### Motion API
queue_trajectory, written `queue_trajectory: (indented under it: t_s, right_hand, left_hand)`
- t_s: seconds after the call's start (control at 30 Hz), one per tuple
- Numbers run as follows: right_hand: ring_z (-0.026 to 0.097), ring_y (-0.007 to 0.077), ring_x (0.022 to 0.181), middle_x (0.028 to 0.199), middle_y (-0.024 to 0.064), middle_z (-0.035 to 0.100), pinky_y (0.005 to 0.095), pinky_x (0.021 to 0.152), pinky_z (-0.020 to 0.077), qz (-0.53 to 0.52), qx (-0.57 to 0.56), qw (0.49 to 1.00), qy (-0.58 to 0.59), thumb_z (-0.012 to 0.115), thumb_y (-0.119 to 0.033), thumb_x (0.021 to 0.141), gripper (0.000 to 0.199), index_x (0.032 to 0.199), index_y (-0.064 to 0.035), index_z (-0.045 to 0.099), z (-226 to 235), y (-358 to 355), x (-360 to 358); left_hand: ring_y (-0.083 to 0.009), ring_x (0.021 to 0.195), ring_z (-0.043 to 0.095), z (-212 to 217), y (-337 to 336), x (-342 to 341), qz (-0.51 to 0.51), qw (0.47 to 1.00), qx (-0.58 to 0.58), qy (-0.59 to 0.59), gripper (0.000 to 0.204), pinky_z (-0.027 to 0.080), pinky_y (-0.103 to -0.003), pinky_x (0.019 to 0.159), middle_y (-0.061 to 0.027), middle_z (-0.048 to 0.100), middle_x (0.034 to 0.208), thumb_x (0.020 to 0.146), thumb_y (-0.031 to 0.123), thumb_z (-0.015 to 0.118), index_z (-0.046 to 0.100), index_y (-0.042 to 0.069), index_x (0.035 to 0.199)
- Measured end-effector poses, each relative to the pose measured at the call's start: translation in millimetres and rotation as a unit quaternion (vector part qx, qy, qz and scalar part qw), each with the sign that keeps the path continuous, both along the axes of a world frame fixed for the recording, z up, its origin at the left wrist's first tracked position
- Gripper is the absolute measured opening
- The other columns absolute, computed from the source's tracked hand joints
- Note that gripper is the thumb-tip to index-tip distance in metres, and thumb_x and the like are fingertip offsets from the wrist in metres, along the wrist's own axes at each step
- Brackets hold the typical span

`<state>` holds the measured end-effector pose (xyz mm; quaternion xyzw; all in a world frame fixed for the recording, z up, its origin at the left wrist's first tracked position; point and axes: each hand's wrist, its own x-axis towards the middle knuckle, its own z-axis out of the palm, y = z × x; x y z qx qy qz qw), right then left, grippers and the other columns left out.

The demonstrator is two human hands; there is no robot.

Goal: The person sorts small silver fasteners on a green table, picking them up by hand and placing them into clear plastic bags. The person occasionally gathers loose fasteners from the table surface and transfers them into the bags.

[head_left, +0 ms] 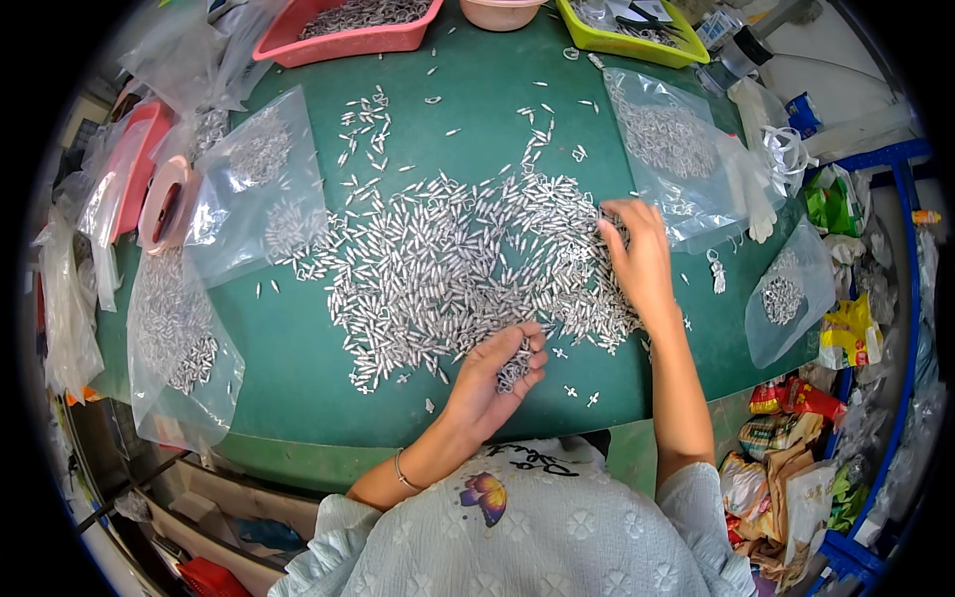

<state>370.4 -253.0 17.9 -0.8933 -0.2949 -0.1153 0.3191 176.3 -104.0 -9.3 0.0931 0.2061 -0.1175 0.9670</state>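
Well, left hand (481,376): I cupped it around silver pieces (514,370).
Right hand (639,249): fingers bent; I couldn't tell whether they pinched anything.
Silver pile (428,274): sprawled left-to-right ahead of my left hand, right hand nearer, over its edge.

At the top right of the frame, a yellow-green tray (686,57) holds a black-handled tool (645,20). Right of it stand a black-lidded jar (734,66) and a blue packet (803,114), with a white glove (752,187) lower down. Along the right edge, a blue metal frame (903,214) rises beside a green packet (832,202), a yellow packet (856,333) and, below, red packets (811,400). At the left, a pale pink oval dish (148,221) contains a dark, slender object (170,207). A red item (211,577) lies at the lower left, near crumpled blue plastic (271,535).
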Motion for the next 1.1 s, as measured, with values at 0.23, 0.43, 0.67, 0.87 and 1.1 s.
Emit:
queue_trajectory:
  t_s: [0.23,0.43,0.67,0.87,1.1]
  right_hand:
    - [0.056,0.0326,0.09,0.091,0.0113,0.063,0.0409,0.081,0.0429,-0.004,0.004,1.0,0.007,0.069,-0.002,0.079,0.009,0.085,-0.0005,0.063,-9,-1,0]
    - [0.058,0.0297,0.089,0.089,0.0105,0.064,0.0392,0.081,0.0433,0.149,0.032,0.984,0.094,0.068,-0.002,0.078,0.008,0.084,-0.0028,0.063,35,-1,-62]
    - [0.056,0.031,0.097,0.102,0.0108,0.064,0.038,0.085,0.0411,0.04,0.03,0.997,0.051,0.068,-0.006,0.082,0.011,0.091,-0.0006,0.068,6,2,6]
    - [0.053,0.0289,0.095,0.101,0.0092,0.062,0.0404,0.082,0.0361,-0.043,-0.079,0.994,-0.054,0.069,-0.006,0.081,0.01,0.09,-0.0038,0.066,-31,17,35]
    - [0.056,0.0284,0.09,0.091,0.0073,0.064,0.0383,0.083,0.0366,0.052,0.054,0.997,0.032,0.07,-0.003,0.078,0.012,0.088,-0.0053,0.063,7,4,-15]
  left_hand:
    - [-0.0218,0.103,0.06,18,-6,6,-0.012,0.997,0.043,0.069,0.028,0.051,-0.034,0.096,-0.0122,0.06,0.112,0.101,0.019,0.049,0.058,-0.003,0.116]
    - [-0.0225,0.111,0.058,34,-10,20,0.017,0.994,0.051,0.091,0.032,0.046,-0.037,0.104,-0.0125,0.06,0.116,0.102,0.021,0.048,0.057,-0.003,0.119]
    - [-0.0213,0.101,0.059,18,-12,15,-0.002,0.992,0.08,0.1,0.035,0.052,-0.034,0.092,-0.0105,0.061,0.108,0.102,0.027,0.048,0.057,-0.001,0.12]
    - [-0.0213,0.096,0.059,19,-9,13,-0.002,0.995,0.031,0.099,0.036,0.053,-0.033,0.089,-0.0103,0.06,0.102,0.102,0.029,0.048,0.059,-0.002,0.116]
    - [-0.0243,0.101,0.059,21,-10,12,0.01,0.99,0.025,0.137,0.04,0.051,-0.038,0.097,-0.0122,0.06,0.11,0.103,0.029,0.045,0.056,-0.004,0.122]
